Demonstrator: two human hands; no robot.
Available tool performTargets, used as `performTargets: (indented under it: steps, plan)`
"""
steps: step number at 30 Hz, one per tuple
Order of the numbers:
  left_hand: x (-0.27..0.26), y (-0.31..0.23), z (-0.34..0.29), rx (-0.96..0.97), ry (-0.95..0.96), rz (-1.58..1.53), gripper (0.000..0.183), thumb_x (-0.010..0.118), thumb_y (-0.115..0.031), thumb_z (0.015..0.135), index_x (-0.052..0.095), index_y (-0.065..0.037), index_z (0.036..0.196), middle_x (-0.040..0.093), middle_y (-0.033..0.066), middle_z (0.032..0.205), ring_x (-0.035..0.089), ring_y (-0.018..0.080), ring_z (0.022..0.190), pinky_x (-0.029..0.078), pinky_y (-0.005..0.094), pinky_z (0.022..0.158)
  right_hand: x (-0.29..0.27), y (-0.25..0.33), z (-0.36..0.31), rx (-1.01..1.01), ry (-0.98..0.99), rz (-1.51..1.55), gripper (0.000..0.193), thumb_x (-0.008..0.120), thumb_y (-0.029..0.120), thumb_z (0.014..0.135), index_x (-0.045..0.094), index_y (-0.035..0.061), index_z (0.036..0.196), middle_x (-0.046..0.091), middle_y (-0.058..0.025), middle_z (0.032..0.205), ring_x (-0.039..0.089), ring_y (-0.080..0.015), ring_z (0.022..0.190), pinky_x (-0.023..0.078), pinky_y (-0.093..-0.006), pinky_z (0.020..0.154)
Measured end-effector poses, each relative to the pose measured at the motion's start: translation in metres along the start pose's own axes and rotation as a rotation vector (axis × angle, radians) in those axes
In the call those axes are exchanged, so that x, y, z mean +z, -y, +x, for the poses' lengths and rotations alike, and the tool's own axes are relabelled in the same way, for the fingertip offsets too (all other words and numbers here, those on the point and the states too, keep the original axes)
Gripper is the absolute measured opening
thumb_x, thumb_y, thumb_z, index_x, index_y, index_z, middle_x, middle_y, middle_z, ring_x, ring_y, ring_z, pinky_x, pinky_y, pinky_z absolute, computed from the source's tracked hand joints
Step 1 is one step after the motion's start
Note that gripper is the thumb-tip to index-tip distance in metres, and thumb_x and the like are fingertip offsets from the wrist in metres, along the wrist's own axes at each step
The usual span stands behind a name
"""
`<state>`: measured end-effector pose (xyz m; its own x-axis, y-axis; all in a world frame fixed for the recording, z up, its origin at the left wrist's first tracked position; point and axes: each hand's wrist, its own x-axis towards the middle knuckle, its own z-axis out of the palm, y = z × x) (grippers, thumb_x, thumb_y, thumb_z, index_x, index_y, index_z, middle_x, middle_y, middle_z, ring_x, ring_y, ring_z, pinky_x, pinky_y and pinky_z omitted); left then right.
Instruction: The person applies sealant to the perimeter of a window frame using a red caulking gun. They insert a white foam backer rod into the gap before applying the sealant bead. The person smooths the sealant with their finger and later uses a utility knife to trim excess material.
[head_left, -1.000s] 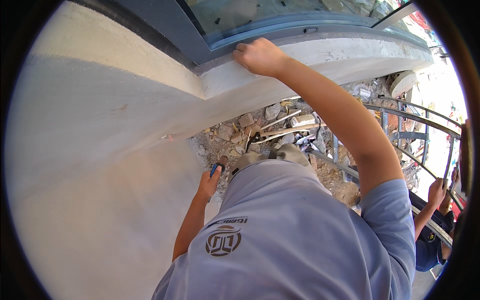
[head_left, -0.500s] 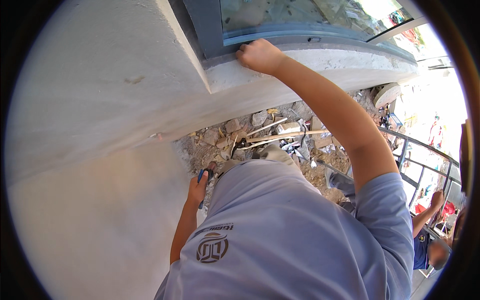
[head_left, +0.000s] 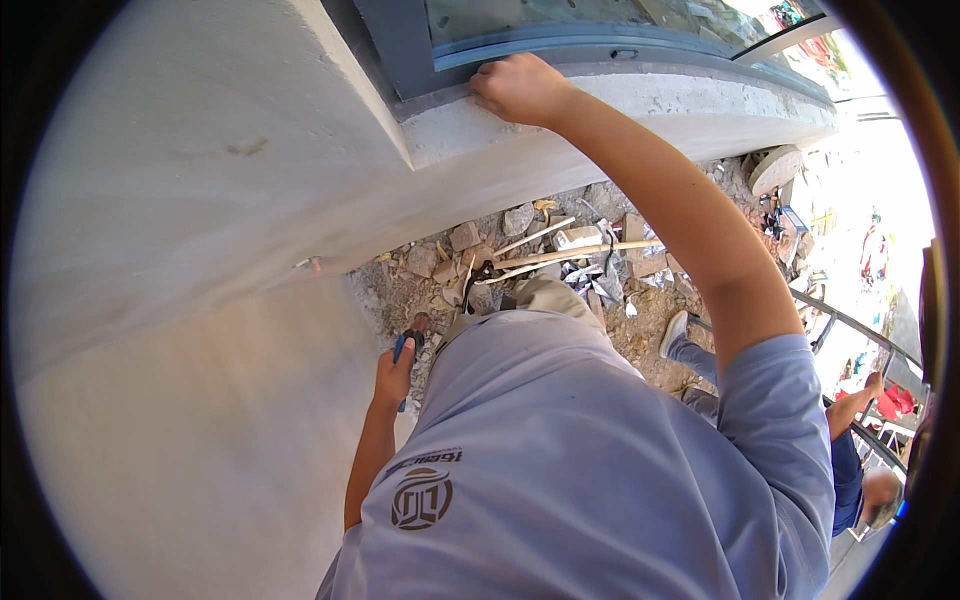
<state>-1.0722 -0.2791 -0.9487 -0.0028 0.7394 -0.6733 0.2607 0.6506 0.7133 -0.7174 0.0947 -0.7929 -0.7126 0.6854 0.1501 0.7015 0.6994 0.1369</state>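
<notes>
My left hand (head_left: 394, 374) is low beside my hip, its fingers wrapped round a blue-handled tool (head_left: 404, 348). The tool's dark and reddish-brown end points toward the rubble; its exact kind does not show. My right arm reaches forward over the concrete sill (head_left: 640, 108). At the sill, my right hand (head_left: 525, 90) is closed against the lower edge of the grey window frame (head_left: 560, 62), near its corner. The curled fingers hide whatever they may hold. Behind the frame is a glass pane (head_left: 580, 22), with a small dark slot in the frame further right.
A plastered wall (head_left: 200, 200) rises on the left. Broken bricks, stones and wooden sticks (head_left: 560, 258) litter the ground below the sill. At the right, another person (head_left: 848, 470) in dark clothing is beside a black metal railing (head_left: 850, 322). A round slab (head_left: 775, 170) leans near the sill's far end.
The window and sill sit slightly higher in view. My right hand stays closed at the frame, and my left keeps the tool. The other person and the metal railing have shifted.
</notes>
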Motion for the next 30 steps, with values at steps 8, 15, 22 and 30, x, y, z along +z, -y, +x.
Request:
performTargets:
  steps: [8, 15, 22, 30]
  plan:
    - [0.002, -0.002, 0.001, -0.012, -0.018, 0.123, 0.064, 0.056, -0.062, 0.098, 0.048, -0.011, 0.062, 0.043, -0.0045, 0.057, 0.039, 0.0081, 0.054, 0.029, 0.0319, 0.049, -0.004, 0.008, 0.006, -0.053, 0.025, -0.100, 0.007, 0.065, 0.010, 0.083, 0.072, 0.0098, 0.083, 0.074, -0.0084, 0.085, 0.074, -0.0293, 0.081, 0.060, -0.0404, 0.071]
    - [0.003, 0.004, 0.004, -0.026, 0.004, 0.018, 0.065, 0.054, -0.064, 0.098, 0.045, -0.011, 0.062, 0.041, -0.0046, 0.058, 0.037, 0.0092, 0.055, 0.029, 0.0330, 0.050, 0.005, 0.010, 0.008, -0.175, -0.053, -0.221, 0.010, 0.067, 0.010, 0.080, 0.072, 0.0108, 0.088, 0.072, -0.0076, 0.083, 0.074, -0.0261, 0.082, 0.060, -0.0368, 0.069]
    - [0.009, 0.008, 0.006, -0.048, 0.034, -0.025, 0.062, 0.056, -0.061, 0.099, 0.046, -0.012, 0.061, 0.041, -0.0054, 0.058, 0.036, 0.0085, 0.055, 0.027, 0.0322, 0.050, 0.026, 0.002, 0.002, -0.199, -0.226, -0.203, 0.007, 0.066, 0.010, 0.078, 0.063, 0.0075, 0.084, 0.064, -0.0063, 0.079, 0.071, -0.0232, 0.071, 0.058, -0.0333, 0.063]
    - [0.011, 0.002, -0.004, -0.001, 0.017, -0.099, 0.060, 0.059, -0.057, 0.099, 0.045, -0.014, 0.061, 0.041, -0.0059, 0.059, 0.035, 0.0073, 0.055, 0.027, 0.0303, 0.051, 0.041, 0.006, -0.003, -0.080, -0.309, -0.188, 0.007, 0.063, 0.012, 0.081, 0.065, 0.0098, 0.088, 0.065, -0.0057, 0.085, 0.072, -0.0219, 0.077, 0.058, -0.0330, 0.067]
